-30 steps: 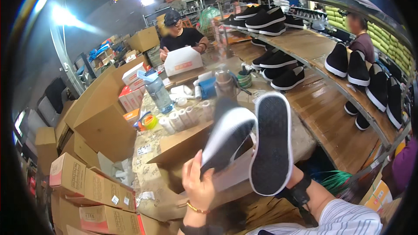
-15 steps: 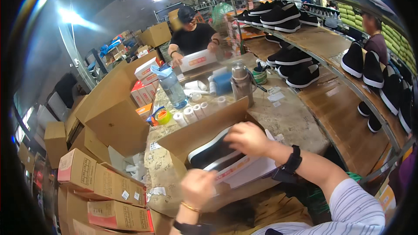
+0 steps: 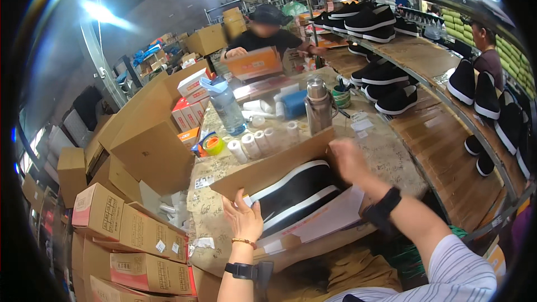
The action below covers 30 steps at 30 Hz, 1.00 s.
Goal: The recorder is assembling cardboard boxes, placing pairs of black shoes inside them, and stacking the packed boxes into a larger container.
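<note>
The largest thing in view is the shelf rack [image 3: 417,140] on the right, its brown boards bearing black shoes with white soles, some lying flat and some standing on end. Next comes the worktable [image 3: 386,162], its pale covering marked with scribbles, then a big carton [image 3: 151,140] gaping beside its left edge, with smaller printed cartons [image 3: 142,237] stacked in front of that. Across the table a co-worker [image 3: 260,39] in black has one hand on an orange-faced box [image 3: 254,66].

On the near part of the table lies a shoe box [image 3: 279,165], its brown flap raised along the far side. Inside it, side by side and lengthwise, rest two black shoes [image 3: 296,190] with white edges. Behind the box stand a clear blue water bottle [image 3: 228,109] and a metal flask [image 3: 320,112].

The left hand [image 3: 244,221] is at the box's left end, fingers stretched upward and a little parted, thumb apart — whether they pinch the cardboard I can't tell. The right hand [image 3: 351,162], blurred, is at the far right corner with its fingers bent; its hold is unclear too.

Smaller still are the white rolls [image 3: 250,145] behind the flap and — beside them — a yellow-and-orange tape roll [image 3: 213,144]
</note>
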Tool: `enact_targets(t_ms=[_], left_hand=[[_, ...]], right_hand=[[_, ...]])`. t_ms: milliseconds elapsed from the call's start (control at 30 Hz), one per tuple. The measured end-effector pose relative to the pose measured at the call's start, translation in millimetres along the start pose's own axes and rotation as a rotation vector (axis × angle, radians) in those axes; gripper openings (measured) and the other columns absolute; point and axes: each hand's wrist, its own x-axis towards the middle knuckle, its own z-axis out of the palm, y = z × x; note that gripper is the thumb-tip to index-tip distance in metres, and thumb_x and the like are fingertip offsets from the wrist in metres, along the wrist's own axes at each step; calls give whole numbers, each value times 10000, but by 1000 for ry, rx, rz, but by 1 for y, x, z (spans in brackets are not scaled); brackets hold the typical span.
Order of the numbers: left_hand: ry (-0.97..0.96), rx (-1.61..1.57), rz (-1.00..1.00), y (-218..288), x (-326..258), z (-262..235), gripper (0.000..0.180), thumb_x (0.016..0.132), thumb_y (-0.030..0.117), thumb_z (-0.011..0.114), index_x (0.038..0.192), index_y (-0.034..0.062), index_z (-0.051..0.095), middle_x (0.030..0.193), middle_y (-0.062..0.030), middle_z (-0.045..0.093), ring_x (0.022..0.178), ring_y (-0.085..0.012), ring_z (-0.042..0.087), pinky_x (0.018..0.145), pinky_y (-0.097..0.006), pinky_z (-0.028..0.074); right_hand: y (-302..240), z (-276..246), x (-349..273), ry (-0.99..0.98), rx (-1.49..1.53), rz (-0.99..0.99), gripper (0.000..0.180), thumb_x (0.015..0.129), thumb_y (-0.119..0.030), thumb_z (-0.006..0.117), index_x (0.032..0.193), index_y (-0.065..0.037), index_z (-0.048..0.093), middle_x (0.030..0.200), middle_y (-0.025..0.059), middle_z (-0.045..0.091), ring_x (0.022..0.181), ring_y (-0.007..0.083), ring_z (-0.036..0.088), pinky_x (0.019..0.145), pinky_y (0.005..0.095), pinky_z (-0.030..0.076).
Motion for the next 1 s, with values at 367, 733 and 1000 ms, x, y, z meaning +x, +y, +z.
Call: enact_targets(t_ms=[367, 733, 1000], left_hand=[[148, -385, 271, -48, -30, -23, 331, 790, -44, 520, 1115, 18, 535, 1057, -161, 618, 1034, -324, 604, 970, -416, 435], [-608, 445, 369, 37, 8, -68, 1021, 659, 583, 713, 1475, 196, 236, 1435, -301, 256, 1323, -439, 287, 1055, -608, 230], [-486, 294, 373, 34, -3, -64, 938, 666, 593, 702, 1439, 202, 342, 1415, -333, 266, 1320, -472, 262, 1049, -624, 200]], right_hand=[[58, 10, 18, -480, 358, 353, 402, 800, -144, 694, 1172, -18, 611, 1031, 127, 674, 920, 200, 652, 861, 294, 496], [-28, -11, 13, -1003, -323, -611, 1026, 565, -518, 801, 1444, -242, 349, 1422, 238, 336, 1311, 385, 345, 1020, 463, 366], [-22, -9, -5, -824, -282, -634, 803, 728, -660, 614, 1399, -265, 417, 1420, 198, 344, 1324, 334, 332, 1019, 549, 308]])
